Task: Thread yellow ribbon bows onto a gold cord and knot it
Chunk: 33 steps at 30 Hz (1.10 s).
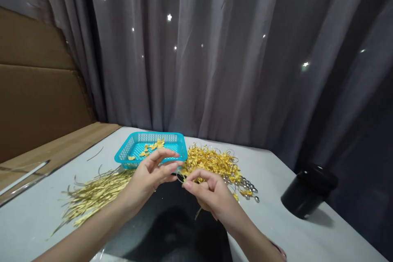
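Observation:
My left hand [152, 174] is raised over the dark mat [175, 225], its fingers spread beside the tip of a thin yellowish-green stem. With thumb and forefinger, my right hand [210, 194] pinches that stem [198, 213], whose tail hangs below the palm. Fingers hide part of the stem. Left of my left hand lies a bundle of pale yellow-green stems [98, 192]. Behind both hands stands a blue plastic basket [120, 158] with a few yellow petal-like pieces [157, 144] inside. A heap of yellow pieces with thin looped stems [211, 161] lies behind my right hand.
Shiny silver drop-shaped beads [249, 186] lie at the heap's right side. A black lidded container [307, 192] rests tilted in view on the white table [270, 225]. Cardboard [37, 94] stands at the left, and a grey curtain [230, 57] hangs behind.

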{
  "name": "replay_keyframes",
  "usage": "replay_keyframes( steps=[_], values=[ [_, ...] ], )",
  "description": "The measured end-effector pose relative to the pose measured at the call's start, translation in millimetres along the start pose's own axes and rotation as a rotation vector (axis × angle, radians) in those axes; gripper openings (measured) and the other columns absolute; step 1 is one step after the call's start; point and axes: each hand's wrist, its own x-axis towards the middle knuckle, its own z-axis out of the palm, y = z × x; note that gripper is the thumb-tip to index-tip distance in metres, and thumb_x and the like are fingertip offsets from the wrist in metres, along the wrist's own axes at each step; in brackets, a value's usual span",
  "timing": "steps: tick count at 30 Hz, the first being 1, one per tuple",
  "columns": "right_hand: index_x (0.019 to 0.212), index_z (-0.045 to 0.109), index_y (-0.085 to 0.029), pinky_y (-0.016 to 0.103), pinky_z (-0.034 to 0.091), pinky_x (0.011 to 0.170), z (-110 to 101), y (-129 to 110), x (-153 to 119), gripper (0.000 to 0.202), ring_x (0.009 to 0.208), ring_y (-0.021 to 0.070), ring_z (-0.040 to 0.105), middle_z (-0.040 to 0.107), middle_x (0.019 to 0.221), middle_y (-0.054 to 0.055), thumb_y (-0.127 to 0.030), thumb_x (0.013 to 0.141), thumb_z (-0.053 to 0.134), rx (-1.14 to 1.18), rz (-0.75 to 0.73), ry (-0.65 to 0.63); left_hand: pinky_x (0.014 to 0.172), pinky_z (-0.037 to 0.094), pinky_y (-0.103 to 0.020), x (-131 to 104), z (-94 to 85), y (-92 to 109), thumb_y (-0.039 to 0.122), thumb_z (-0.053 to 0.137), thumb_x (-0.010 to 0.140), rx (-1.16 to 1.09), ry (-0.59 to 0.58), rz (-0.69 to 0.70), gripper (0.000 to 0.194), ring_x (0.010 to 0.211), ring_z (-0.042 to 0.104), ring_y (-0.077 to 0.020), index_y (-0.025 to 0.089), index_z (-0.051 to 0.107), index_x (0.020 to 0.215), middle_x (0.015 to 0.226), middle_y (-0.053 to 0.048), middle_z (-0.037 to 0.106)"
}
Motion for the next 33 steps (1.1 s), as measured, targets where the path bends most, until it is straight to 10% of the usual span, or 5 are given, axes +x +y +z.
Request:
replay_keyframes(
  steps=[4,9,15,21,33],
  values=[
    [0.079,0.06,-0.016,0.02,0.011,0.038,-3.4,28.1,-20.1,0.031,0.039,0.0045,0.017,0.028,0.042,-0.014,-0.045,0.083,0.067,-0.133,0.109,-0.007,0.077,0.055,-0.023,-20.1,-30.2,-18.8,0.035,0.067,0.087,0.164,-0.044,-0.08,0.022,0.108,0.057,-0.022,0.026,0.067,0.106,0.117,-0.005,0.06],
    [0.081,0.06,-0.015,0.021,0.013,0.042,1.4,50.9,-36.4,0.033,0.042,0.0055,0.018,0.028,0.044,-0.013,-0.047,0.086,0.065,-0.175,0.245,-0.07,0.054,0.049,-0.02,-35.2,-54.6,-44.4,0.04,0.06,0.09,0.29,-0.211,-0.24,0.03,0.06,0.056,-0.0126,0.023,0.06,0.115,0.08,-0.002,0.062],
    [0.082,0.061,-0.015,0.022,0.014,0.045,10.6,60.9,-42.1,0.035,0.045,0.0062,0.018,0.028,0.046,-0.012,-0.05,0.087,0.064,-0.223,0.317,-0.118,0.044,0.039,-0.018,-42.9,-52.0,-50.9,0.05,0.043,0.095,0.32,-0.513,-0.467,0.036,0.057,0.053,-0.0105,0.022,0.056,0.114,0.105,-0.007,0.062],
    [0.079,0.064,-0.015,0.021,0.016,0.044,17.4,72.0,-52.2,0.032,0.043,0.0058,0.02,0.029,0.045,-0.012,-0.046,0.085,0.066,-0.231,0.412,-0.137,0.077,0.039,-0.023,-57.6,-54.8,-49.1,0.038,0.034,0.1,0.716,-0.585,-0.253,0.033,0.082,0.055,-0.0166,0.021,0.062,0.093,0.083,0.0,0.061],
    [0.075,0.064,-0.02,0.025,0.022,0.052,19.9,68.4,-54.6,0.031,0.043,0.0072,0.025,0.029,0.043,-0.011,-0.049,0.084,0.067,-0.322,0.423,-0.172,0.069,0.039,-0.019,-69.7,-50.8,-55.4,0.044,0.037,0.098,0.696,-0.682,-0.377,0.034,0.075,0.054,-0.0153,0.022,0.054,0.077,0.074,0.003,0.056]
  ],
)
